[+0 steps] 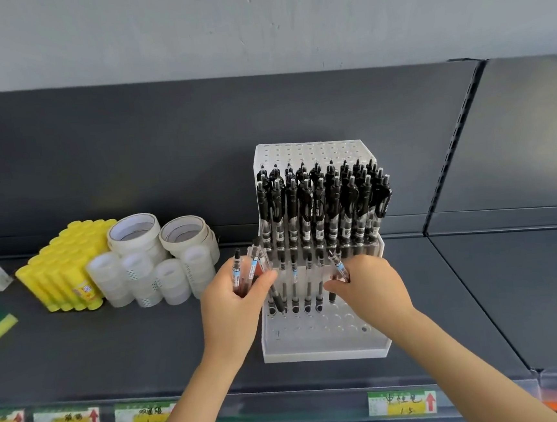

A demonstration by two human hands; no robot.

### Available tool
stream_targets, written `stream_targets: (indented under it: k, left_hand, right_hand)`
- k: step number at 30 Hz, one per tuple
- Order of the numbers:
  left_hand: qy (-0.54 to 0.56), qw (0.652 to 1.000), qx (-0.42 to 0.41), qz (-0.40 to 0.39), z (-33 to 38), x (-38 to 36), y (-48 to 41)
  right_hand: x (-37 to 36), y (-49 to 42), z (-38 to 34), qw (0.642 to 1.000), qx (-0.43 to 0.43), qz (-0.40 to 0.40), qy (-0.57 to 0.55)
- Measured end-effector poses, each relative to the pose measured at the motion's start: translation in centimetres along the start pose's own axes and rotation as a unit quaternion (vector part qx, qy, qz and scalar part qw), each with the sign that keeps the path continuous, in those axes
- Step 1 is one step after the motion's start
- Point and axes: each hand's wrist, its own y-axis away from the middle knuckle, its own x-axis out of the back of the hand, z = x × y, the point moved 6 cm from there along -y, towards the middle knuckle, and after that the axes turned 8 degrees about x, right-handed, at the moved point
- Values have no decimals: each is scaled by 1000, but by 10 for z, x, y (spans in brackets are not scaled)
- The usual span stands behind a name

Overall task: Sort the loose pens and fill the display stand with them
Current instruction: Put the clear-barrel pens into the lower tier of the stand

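A clear-barrelled pen (339, 265) tilts over the acrylic display stand (326, 349), pinched in your right hand (373, 288) at the end of a partly filled lower row. Straighten it over the next free hole before pressing down. Your left hand (234, 312) grips the spare pens (246, 270) just left of the stand, above the dark shelf (114, 353).

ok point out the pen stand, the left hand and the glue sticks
pen stand (326, 353), head view, front rim of its base
left hand (235, 305), head view, back of the hand
glue sticks (66, 263), head view, middle of the yellow pack
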Motion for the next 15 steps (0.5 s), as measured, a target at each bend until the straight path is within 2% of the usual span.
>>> stream_targets:
  k: [5, 15]
  left_hand:
    - [0, 1000, 5, -2, -3, 0, 0]
    - [1, 1000, 5, -6, -4, -1, 4]
  right_hand:
    - [-13, 2, 0, 999, -3, -21, 48]
    - [-16, 2, 3, 999, -18, -13, 47]
